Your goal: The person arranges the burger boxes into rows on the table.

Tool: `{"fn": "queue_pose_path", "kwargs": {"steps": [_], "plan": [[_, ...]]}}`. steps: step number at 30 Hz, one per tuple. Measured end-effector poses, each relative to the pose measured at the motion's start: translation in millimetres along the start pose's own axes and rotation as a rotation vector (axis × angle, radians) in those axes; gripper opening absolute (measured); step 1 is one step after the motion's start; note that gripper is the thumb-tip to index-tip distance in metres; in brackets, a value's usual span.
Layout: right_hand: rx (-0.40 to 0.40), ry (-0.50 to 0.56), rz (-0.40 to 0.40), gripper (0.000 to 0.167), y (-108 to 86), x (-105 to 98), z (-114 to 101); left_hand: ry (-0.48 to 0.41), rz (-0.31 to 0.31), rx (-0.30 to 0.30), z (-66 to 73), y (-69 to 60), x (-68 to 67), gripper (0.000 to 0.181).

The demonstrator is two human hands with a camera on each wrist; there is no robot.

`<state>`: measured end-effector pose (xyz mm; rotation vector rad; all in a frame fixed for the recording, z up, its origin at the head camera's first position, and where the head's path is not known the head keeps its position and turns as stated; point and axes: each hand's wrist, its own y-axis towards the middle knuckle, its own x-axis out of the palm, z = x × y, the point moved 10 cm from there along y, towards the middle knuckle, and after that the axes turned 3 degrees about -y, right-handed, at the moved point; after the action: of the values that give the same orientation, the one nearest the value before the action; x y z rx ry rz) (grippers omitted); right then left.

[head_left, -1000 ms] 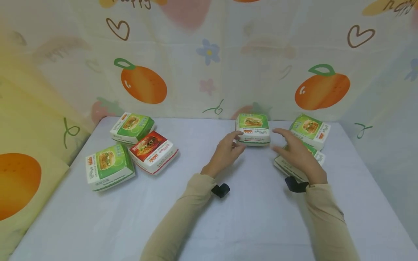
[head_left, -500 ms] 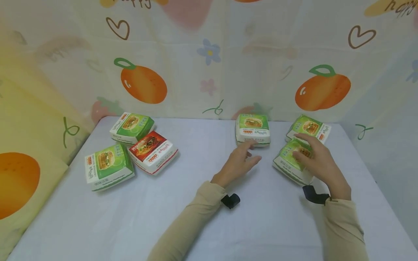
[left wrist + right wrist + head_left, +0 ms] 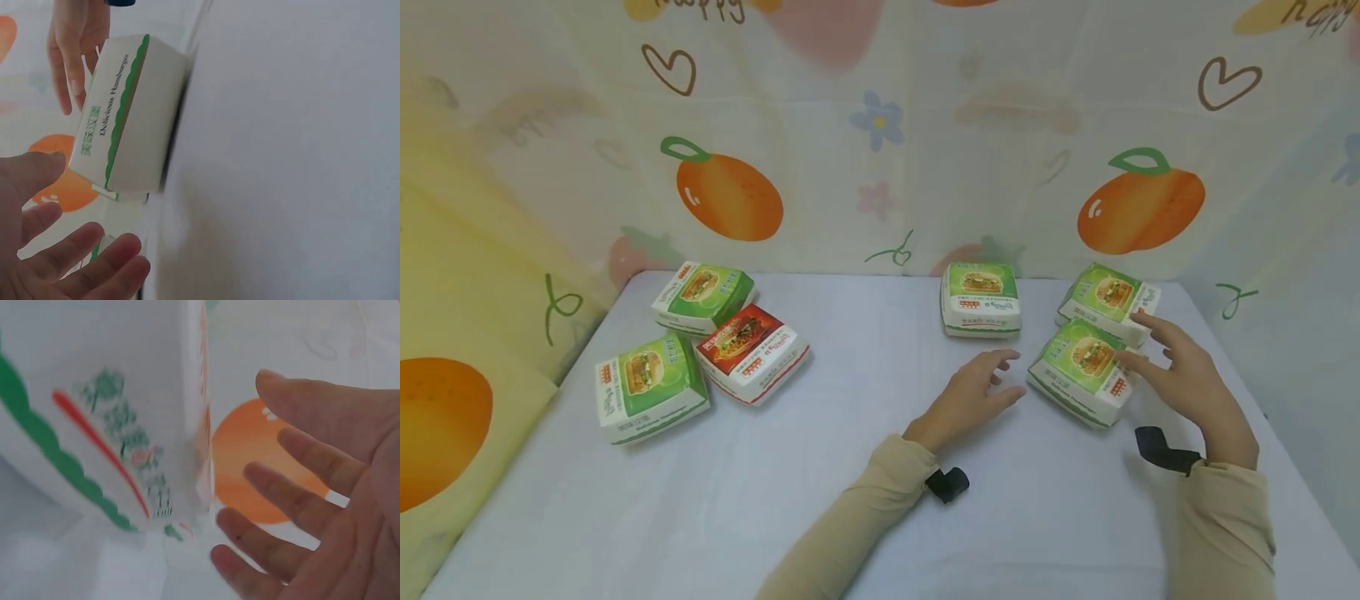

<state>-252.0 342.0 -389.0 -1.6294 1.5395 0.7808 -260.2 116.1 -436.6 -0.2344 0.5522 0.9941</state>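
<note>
"Delicious Hamburger" on box — "happy" on backdrop

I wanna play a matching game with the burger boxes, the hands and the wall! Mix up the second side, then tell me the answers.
Things
1. Red-and-white box
2. Left hand
3. Right hand
4. Blue flower

Places
A. Printed on the backdrop
B. Reaching in from the lower right
C. In the left-hand group of three
D. In front of the lone green box

Right pairs: 1-C, 2-D, 3-B, 4-A
</note>
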Motion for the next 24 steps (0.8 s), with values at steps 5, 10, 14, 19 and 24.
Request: {"fn": "queue_pose_path", "kwargs": {"steps": [5,10,14,19,24], "plan": [[0.068,0.012,-0.132,0.082,-1.0,12,17,0.017,-0.055,-0.017,-1.6,-1.7,12.4,0.055],[0.049,0.044,-0.234,0.079,-3.2,24,17,0.027,-0.074,-0.034,-2.3,-3.4,14.6,0.058],[0.026,0.053,-0.288,0.076,-5.0,29,11,0.025,-0.080,-0.031,-1.2,-4.1,13.7,0.061],[0.029,0.055,-0.321,0.082,-6.8,37,6,-0.013,-0.086,-0.038,-3.1,-4.2,13.5,0.065],[0.004,0.079,-0.334,0.085,-8.6,44,-1,-0.040,-0.078,-0.041,-5.5,-4.3,13.2,0.069]]}}
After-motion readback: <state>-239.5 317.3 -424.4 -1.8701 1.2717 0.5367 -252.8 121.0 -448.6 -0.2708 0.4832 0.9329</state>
